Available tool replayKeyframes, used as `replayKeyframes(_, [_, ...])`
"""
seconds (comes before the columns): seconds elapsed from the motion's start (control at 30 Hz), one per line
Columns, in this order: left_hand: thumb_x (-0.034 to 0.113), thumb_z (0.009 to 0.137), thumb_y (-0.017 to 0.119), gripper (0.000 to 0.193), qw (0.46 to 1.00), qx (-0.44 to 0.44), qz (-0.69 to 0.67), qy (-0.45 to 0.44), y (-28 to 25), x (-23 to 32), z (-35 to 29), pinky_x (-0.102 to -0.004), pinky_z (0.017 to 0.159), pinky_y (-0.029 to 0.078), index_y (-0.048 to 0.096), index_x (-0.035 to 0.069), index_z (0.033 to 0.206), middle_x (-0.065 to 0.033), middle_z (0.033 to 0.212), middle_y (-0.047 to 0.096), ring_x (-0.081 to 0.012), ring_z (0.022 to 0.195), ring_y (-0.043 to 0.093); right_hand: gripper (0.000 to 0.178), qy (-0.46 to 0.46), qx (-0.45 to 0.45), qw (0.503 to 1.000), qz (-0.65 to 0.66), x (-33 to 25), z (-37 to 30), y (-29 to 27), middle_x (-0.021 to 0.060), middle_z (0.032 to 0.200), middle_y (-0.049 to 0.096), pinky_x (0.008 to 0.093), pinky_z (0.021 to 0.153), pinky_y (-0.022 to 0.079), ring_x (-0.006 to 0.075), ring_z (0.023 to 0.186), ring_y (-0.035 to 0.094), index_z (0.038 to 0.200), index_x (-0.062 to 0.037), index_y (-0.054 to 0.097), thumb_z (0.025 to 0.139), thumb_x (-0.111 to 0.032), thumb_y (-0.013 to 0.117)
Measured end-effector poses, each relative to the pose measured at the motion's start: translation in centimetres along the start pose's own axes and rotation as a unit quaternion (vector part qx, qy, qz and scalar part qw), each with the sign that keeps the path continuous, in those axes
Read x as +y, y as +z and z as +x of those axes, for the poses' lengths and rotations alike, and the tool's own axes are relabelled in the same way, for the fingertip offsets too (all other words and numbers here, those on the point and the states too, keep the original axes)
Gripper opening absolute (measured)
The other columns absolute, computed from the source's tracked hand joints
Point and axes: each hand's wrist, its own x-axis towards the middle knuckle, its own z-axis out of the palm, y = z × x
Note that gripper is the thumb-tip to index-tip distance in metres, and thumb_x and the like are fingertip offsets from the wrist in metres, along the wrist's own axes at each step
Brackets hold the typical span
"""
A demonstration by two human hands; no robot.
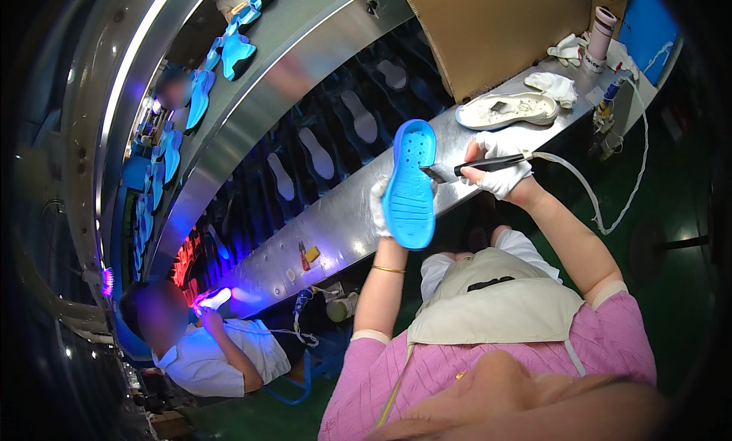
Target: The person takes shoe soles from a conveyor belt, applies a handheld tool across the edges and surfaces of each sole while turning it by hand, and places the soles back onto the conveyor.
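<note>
My left hand (379,204), in a white glove, holds up a bright blue shoe sole (410,201) by its left side and back. The sole stands nearly upright, with small holes at its upper end and ridges lower down. My right hand (499,166), in a white glove with bare fingertips, grips a black-handled brush (492,164). The brush's flat tip is at the sole's right edge, but whether it touches cannot be told. A pale hose (595,201) runs from the handle's rear end. Just beyond my right hand lies a white shoe-shaped piece (541,109) with dark bits inside.
A metal ledge (343,212) runs across in front of me, beside a dark conveyor carrying pale soles (316,152). Blue soles (200,98) line an upper belt. Cardboard (488,37), crumpled gloves (553,86) and a pink bottle (601,33) stand far right. A co-worker (221,349) sits left.
</note>
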Motion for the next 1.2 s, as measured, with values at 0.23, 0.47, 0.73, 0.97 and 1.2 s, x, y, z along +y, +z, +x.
replayKeyframes(0.23, [0.048, 0.09, 0.061, 0.073, 1.0, 0.018, -0.004, 0.011, 1.7, -5.9, 0.0, -0.0497, 0.109, 0.04, 0.036, 0.007, 0.145, -0.0177, 0.138, 0.05, -0.0333, 0.125, 0.051, 0.018, -0.083, 0.095, 0.979, -0.159, 0.0, 0.4, 0.4, 0.0028, 0.082, 0.063, 0.0242, 0.067, 0.05, 0.0088, 0.074, 0.06, 0.095, -0.0032, 0.056, 0.084, -0.002, 0.07])
replayKeyframes(0.47, [0.059, 0.095, 0.048, 0.064, 0.995, 0.081, 0.036, 0.05, 2.8, -7.1, 1.1, -0.0383, 0.092, 0.053, 0.047, 0.009, 0.133, -0.0107, 0.122, 0.058, -0.0226, 0.105, 0.06, 0.015, -0.051, -0.024, 0.998, -0.008, -1.1, -1.6, 1.6, 0.0034, 0.074, 0.06, 0.0244, 0.062, 0.049, 0.0088, 0.067, 0.059, 0.084, -0.0051, 0.058, 0.077, 0.005, 0.067])
replayKeyframes(0.73, [0.062, 0.095, 0.041, 0.069, 0.979, 0.158, 0.088, 0.095, 1.7, -5.4, 2.4, -0.0438, 0.1, 0.048, 0.045, 0.008, 0.138, -0.015, 0.127, 0.059, -0.0302, 0.111, 0.059, 0.021, -0.165, -0.055, 0.95, -0.26, -1.1, -1.9, 2.1, 0.009, 0.079, 0.062, 0.0305, 0.069, 0.051, 0.0231, 0.072, 0.062, 0.091, -0.0077, 0.06, 0.073, 0.0, 0.068])
replayKeyframes(0.97, [0.065, 0.094, 0.043, 0.067, 0.98, 0.116, 0.097, 0.127, 1.9, -3.9, 2.8, -0.0446, 0.095, 0.051, 0.05, 0.009, 0.131, -0.0141, 0.117, 0.062, -0.029, 0.104, 0.062, 0.022, -0.174, -0.014, 0.932, -0.317, -1.2, -2.5, 2.8, 0.0084, 0.081, 0.063, 0.0307, 0.07, 0.051, 0.0242, 0.076, 0.064, 0.092, -0.0092, 0.061, 0.074, -0.003, 0.072])
replayKeyframes(1.2, [0.071, 0.091, 0.038, 0.077, 0.969, 0.156, 0.091, 0.168, 2.5, -3.1, 2.7, -0.0463, 0.096, 0.049, 0.048, 0.008, 0.134, -0.0154, 0.122, 0.061, -0.0318, 0.106, 0.061, 0.012, -0.032, -0.028, 0.994, -0.105, -1.8, -1.6, 1.6, 0.0007, 0.079, 0.063, 0.0252, 0.072, 0.05, 0.0082, 0.075, 0.059, 0.093, -0.0053, 0.063, 0.084, -0.003, 0.069])
